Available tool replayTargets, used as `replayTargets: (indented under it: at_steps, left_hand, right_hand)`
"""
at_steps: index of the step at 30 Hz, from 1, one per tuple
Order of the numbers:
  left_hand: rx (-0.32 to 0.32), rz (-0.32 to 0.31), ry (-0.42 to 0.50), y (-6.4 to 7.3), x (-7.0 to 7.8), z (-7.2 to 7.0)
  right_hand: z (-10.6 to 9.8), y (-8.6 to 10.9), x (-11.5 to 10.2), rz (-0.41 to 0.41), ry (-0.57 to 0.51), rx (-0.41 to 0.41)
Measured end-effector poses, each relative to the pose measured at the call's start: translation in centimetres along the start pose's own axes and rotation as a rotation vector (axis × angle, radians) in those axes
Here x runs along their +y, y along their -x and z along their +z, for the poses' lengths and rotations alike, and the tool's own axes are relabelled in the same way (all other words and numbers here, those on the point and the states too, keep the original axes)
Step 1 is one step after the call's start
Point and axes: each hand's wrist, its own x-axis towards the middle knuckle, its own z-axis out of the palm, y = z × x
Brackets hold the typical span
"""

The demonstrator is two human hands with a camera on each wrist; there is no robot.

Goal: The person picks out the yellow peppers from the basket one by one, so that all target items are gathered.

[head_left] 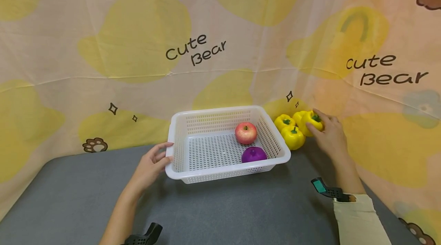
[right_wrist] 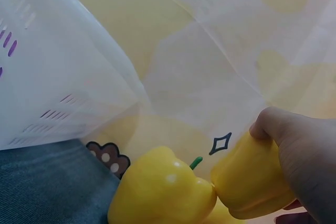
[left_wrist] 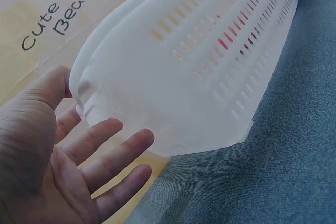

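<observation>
A white plastic basket [head_left: 220,173] holds a red apple [head_left: 246,133] and a purple round item [head_left: 254,154], both at its right side. My left hand [head_left: 151,164] grips the basket's left rim, thumb and index finger at the edge, while the other fingers stretch loosely below it in the left wrist view. Just right of the basket, my right hand [head_left: 329,134] holds a yellow bell pepper [right_wrist: 254,177] between thumb and fingers. Other yellow bell peppers cluster beside it, including a front one [head_left: 293,138] and one at the back left [head_left: 284,121].
A grey cloth-covered table [head_left: 220,210] lies under everything. Behind it hangs a patterned curtain [head_left: 138,46] with "cute Bear" lettering, close behind the basket and peppers. Dark bands sit on both wrists.
</observation>
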Motion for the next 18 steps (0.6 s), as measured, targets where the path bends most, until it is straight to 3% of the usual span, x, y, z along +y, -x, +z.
replayTargets:
  at_steps: [18]
  left_hand:
    - [0.002, 0.005, 0.007, -0.1, -0.1, 0.0]
  right_hand:
    - [0.4, 0.0, 1.1, 0.047, 0.019, -0.026]
